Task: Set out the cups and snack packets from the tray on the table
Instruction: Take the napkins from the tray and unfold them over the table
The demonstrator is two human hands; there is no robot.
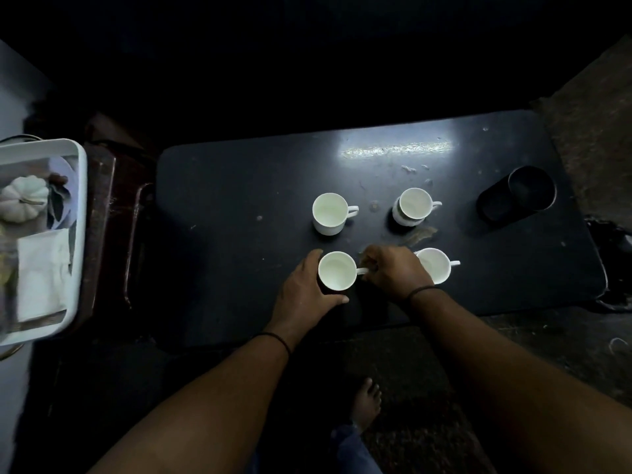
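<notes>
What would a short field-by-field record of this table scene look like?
cups: four white, all on the table, in two rows
held cup: near left
left hand: grips the held cup's side
right hand: pinches its handle
tray: white, left of the table, not empty
black container: far right on table

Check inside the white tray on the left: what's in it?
The white tray holds a small white pumpkin-shaped piece with dark leaves beside it, and a folded white napkin nearer the camera. Its left part is cut off by the frame; no snack packets are identifiable.
</notes>
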